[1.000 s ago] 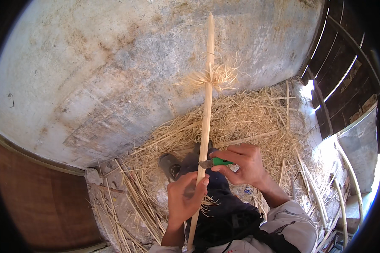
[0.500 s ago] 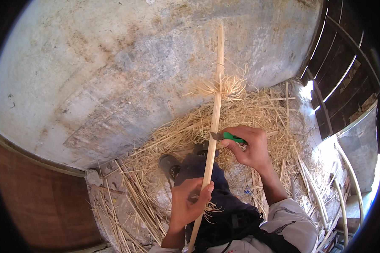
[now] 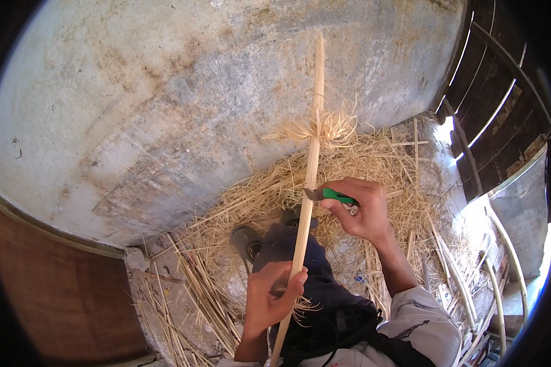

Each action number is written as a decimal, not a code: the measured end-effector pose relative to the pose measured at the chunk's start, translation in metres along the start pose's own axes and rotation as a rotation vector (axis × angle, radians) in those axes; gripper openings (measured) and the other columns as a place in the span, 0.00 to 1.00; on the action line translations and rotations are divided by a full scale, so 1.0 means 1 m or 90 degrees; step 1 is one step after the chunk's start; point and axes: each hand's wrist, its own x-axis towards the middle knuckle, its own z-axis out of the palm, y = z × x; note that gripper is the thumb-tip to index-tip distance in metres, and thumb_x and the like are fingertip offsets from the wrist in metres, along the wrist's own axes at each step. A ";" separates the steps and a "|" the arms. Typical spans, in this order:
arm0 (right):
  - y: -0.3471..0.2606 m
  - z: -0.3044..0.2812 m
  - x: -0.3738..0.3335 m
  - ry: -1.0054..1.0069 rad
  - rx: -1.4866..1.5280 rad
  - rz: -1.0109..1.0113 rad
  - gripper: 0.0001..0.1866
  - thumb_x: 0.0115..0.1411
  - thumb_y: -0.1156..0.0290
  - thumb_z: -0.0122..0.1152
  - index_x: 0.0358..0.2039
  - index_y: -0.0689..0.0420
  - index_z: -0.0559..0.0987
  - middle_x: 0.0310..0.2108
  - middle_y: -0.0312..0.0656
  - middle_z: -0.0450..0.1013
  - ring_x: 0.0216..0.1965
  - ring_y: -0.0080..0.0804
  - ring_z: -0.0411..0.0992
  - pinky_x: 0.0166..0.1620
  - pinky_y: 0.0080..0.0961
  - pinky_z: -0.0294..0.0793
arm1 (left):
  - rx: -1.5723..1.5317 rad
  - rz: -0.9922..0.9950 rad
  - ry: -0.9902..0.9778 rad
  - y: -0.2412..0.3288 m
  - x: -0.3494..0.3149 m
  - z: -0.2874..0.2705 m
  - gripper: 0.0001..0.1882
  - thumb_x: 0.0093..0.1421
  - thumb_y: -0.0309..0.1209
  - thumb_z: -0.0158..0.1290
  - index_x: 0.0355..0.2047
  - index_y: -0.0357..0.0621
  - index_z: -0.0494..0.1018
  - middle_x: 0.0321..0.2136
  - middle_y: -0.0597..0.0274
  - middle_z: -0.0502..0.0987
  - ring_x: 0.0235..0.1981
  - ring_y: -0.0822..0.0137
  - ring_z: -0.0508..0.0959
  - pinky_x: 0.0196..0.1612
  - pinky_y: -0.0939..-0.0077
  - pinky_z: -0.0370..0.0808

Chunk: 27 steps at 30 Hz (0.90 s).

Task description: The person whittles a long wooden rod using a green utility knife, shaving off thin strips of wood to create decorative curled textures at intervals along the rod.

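A long, pale strip of wood or bamboo point(image 3: 309, 177) slants upward from my lap, its far end leaning toward the wall. My left hand point(image 3: 274, 295) is closed around its lower part. Curled thin shavings point(image 3: 333, 128) cling to the strip higher up, and a smaller tuft hangs beside my left hand. In my right hand point(image 3: 360, 207) is a green-handled knife point(image 3: 337, 196), gripped between thumb and fingers. Its dark blade lies against the strip about midway along its length.
A heap of shavings point(image 3: 373, 162) covers the floor by the stained wall point(image 3: 183, 110). Several thin sticks point(image 3: 205, 287) lie at lower left, near a brown wooden panel point(image 3: 55, 287). Longer poles point(image 3: 505, 244) lean at right, below dark slatted boards point(image 3: 496, 98).
The knife and my right hand have shifted very slightly up along the strip. My left hand keeps its hold, and the strip has barely moved.
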 end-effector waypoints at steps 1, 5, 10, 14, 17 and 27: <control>0.001 0.002 0.001 0.005 -0.002 -0.006 0.15 0.58 0.62 0.77 0.40 0.58 0.88 0.35 0.45 0.85 0.31 0.39 0.84 0.34 0.30 0.82 | 0.002 0.001 0.001 0.000 -0.001 -0.001 0.09 0.65 0.25 0.64 0.43 0.32 0.82 0.24 0.59 0.82 0.25 0.75 0.83 0.29 0.79 0.76; 0.006 0.004 0.001 0.021 -0.006 -0.026 0.15 0.58 0.62 0.78 0.40 0.57 0.89 0.34 0.43 0.85 0.30 0.38 0.84 0.34 0.29 0.81 | 0.005 0.006 -0.003 0.002 0.001 -0.001 0.09 0.65 0.25 0.64 0.43 0.32 0.82 0.24 0.60 0.82 0.25 0.75 0.83 0.29 0.79 0.76; 0.007 0.011 0.004 0.021 0.000 -0.026 0.14 0.58 0.62 0.78 0.40 0.57 0.89 0.35 0.43 0.85 0.31 0.38 0.84 0.34 0.29 0.81 | 0.011 -0.005 0.004 -0.004 -0.002 -0.004 0.09 0.65 0.25 0.64 0.43 0.32 0.82 0.24 0.59 0.83 0.25 0.75 0.83 0.29 0.79 0.76; 0.007 0.011 0.006 0.024 0.003 -0.029 0.14 0.58 0.62 0.78 0.40 0.57 0.89 0.35 0.43 0.85 0.31 0.38 0.84 0.34 0.30 0.82 | -0.005 -0.008 0.020 -0.004 -0.003 -0.003 0.10 0.65 0.26 0.65 0.43 0.32 0.83 0.25 0.58 0.83 0.26 0.75 0.83 0.29 0.80 0.77; 0.004 0.013 0.008 0.022 0.004 -0.023 0.14 0.58 0.62 0.78 0.39 0.57 0.89 0.35 0.42 0.85 0.31 0.38 0.84 0.34 0.29 0.82 | -0.004 -0.018 0.022 -0.004 -0.004 -0.003 0.10 0.65 0.26 0.65 0.43 0.32 0.83 0.26 0.58 0.83 0.26 0.75 0.83 0.29 0.80 0.77; 0.001 0.019 0.013 0.020 -0.009 -0.016 0.14 0.57 0.62 0.78 0.40 0.56 0.89 0.35 0.43 0.85 0.31 0.38 0.84 0.34 0.29 0.81 | 0.014 -0.021 0.024 -0.006 -0.006 -0.008 0.09 0.64 0.25 0.65 0.43 0.33 0.83 0.26 0.59 0.83 0.26 0.75 0.82 0.29 0.79 0.75</control>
